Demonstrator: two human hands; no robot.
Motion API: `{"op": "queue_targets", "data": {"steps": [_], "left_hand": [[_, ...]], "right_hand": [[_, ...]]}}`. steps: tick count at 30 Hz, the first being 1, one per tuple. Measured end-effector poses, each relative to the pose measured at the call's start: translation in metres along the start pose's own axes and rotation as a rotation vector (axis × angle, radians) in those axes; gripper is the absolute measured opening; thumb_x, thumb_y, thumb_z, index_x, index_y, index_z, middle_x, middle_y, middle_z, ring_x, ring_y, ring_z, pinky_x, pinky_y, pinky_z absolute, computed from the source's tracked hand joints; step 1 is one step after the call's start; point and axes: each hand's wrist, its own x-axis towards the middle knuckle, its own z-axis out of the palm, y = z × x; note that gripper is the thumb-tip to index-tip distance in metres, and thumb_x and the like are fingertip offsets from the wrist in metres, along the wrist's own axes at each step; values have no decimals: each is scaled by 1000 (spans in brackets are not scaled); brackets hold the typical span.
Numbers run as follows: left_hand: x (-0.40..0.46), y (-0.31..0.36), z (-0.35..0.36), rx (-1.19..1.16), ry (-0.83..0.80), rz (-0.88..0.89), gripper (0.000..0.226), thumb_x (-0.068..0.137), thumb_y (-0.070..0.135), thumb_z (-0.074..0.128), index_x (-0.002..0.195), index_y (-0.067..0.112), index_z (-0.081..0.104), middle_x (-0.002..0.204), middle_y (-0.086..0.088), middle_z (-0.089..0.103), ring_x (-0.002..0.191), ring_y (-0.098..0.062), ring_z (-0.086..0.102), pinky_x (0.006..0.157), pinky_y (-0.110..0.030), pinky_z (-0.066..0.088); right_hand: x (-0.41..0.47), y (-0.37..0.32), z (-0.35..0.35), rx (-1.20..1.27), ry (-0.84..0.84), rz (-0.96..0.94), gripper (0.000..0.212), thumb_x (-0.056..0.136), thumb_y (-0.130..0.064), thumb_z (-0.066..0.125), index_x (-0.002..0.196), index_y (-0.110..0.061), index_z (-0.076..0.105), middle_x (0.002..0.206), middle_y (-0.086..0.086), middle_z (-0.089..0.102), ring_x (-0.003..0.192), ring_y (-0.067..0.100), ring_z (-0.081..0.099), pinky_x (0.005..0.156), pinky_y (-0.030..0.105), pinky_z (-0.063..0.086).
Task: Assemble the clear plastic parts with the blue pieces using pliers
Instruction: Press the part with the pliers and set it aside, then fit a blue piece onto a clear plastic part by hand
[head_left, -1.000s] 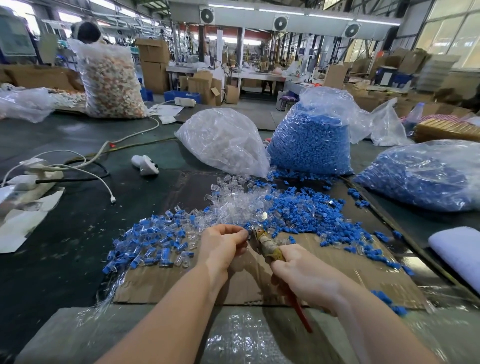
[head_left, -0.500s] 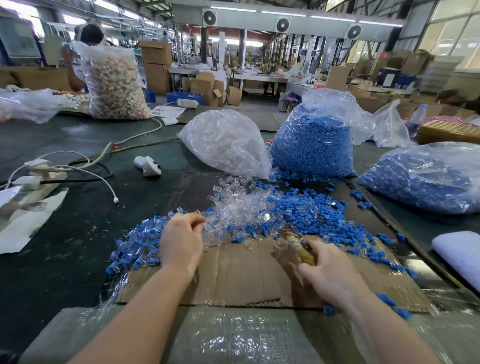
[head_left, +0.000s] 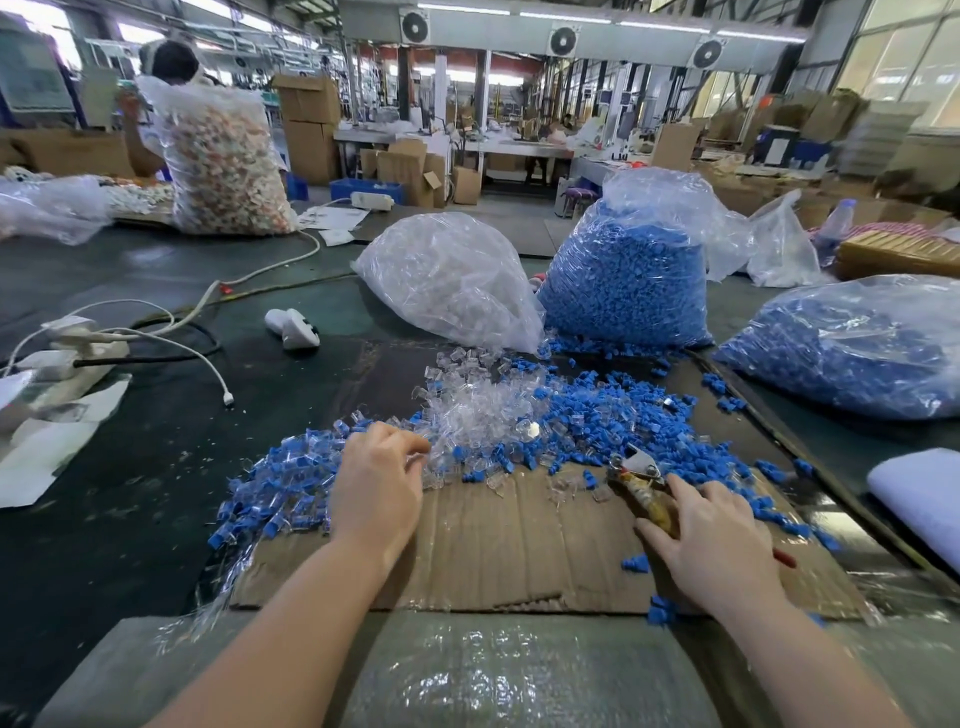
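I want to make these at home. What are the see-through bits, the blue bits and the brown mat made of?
Clear parts: seemingly hard plastic, glossy, light glints off them. Blue pieces: likely plastic too, duller, evenly coloured. Mat: corrugated cardboard, ribbed lines show, apparently under shiny film or tape.

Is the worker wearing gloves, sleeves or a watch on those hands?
No. The left hand and right hand are bare, without gloves. Both forearms are uncovered as far as the picture shows; no sleeves, watch, rings or bracelets are visible.
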Motion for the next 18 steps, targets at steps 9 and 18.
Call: {"op": "queue_targets", "data": {"steps": [9, 18], "left_hand": [[-25, 32, 46, -44, -265, 218, 38, 97, 20, 46, 134, 24, 46, 119, 7, 50, 108, -6, 39, 93, -13, 28], [-30, 30, 48, -110, -246, 181, 16, 90, 19, 57, 105, 16, 64, 97, 10, 53, 92, -3, 48, 86, -13, 40]], "right_hand": [[4, -5, -2, 52, -47, 15, 61, 87, -60, 47, 137, -27, 38, 133, 1, 42, 126, 21, 37, 103, 41, 33], [22, -43, 4, 21, 141, -251, 33, 95, -28, 47, 126, -37, 52, 124, -13, 49, 118, 16, 37, 105, 45, 19]]}}
